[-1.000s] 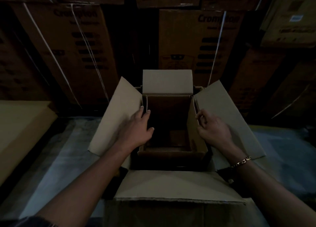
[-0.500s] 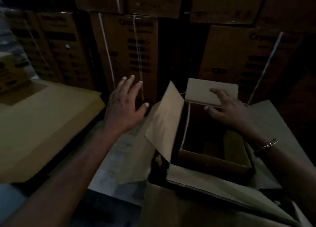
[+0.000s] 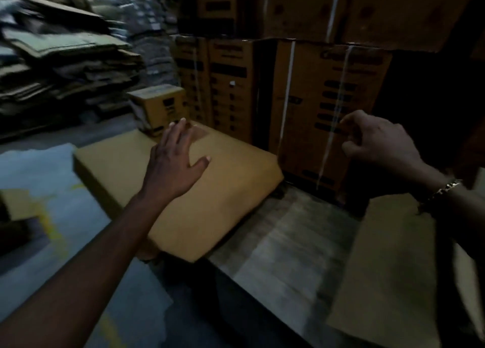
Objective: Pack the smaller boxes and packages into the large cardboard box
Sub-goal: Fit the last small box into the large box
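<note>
My left hand (image 3: 174, 161) reaches out with straight, spread fingers over a wide flat tan carton (image 3: 210, 201) lying at the left; whether it touches the carton I cannot tell. Behind that carton stands a small printed brown box (image 3: 160, 107). My right hand (image 3: 378, 140), with a chain bracelet on the wrist, hangs in the air with loosely curled fingers and holds nothing. Only one flap of the large open cardboard box (image 3: 393, 269) shows at the lower right; its inside is out of view.
Tall strapped brown cartons (image 3: 328, 106) are stacked straight ahead like a wall. A pile of flattened cardboard (image 3: 60, 67) fills the upper left. Grey floor with yellow marks (image 3: 49, 198) lies at the left, and a pale worn surface (image 3: 283, 235) lies between the flat carton and the flap.
The view has swung left, away from the open box. My left hand has moved from the box flap out over the flat tan carton. My right hand has lifted off the box.
</note>
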